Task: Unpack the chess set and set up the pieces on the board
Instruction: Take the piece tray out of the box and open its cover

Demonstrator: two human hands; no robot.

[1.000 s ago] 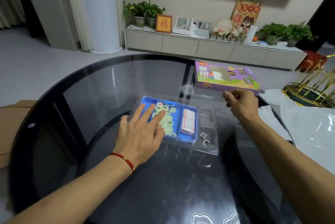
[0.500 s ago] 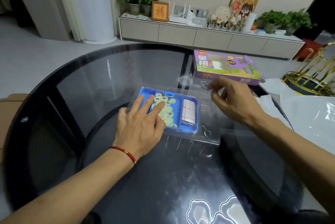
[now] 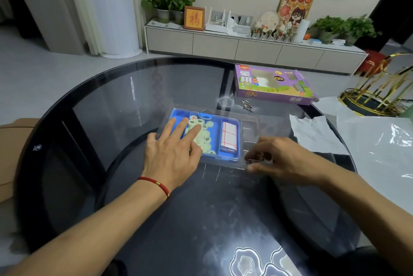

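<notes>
A blue tray [image 3: 177,115] inside a clear plastic shell [image 3: 250,125] lies in the middle of the round glass table [image 3: 111,101]. It holds several pale round chess pieces [image 3: 203,135] and a folded white board with red lines [image 3: 228,136]. My left hand [image 3: 172,155] rests flat on the clear cover over the pieces, fingers straight. My right hand [image 3: 281,161] pinches a small metal ring [image 3: 257,157] at the shell's right front corner. The purple chess box [image 3: 272,84] lies further back on the right, with another metal ring [image 3: 247,105] on the glass in front of it.
White paper [image 3: 312,132] and a clear plastic sheet [image 3: 380,141] cover the table's right side. A gold wire rack [image 3: 375,94] stands behind them. A cardboard box [image 3: 9,159] sits off the table's left edge.
My right hand left the purple box on the table, dropped a metal ring in front of it, and came down to pinch the ring in the shell. My left hand stayed put.
</notes>
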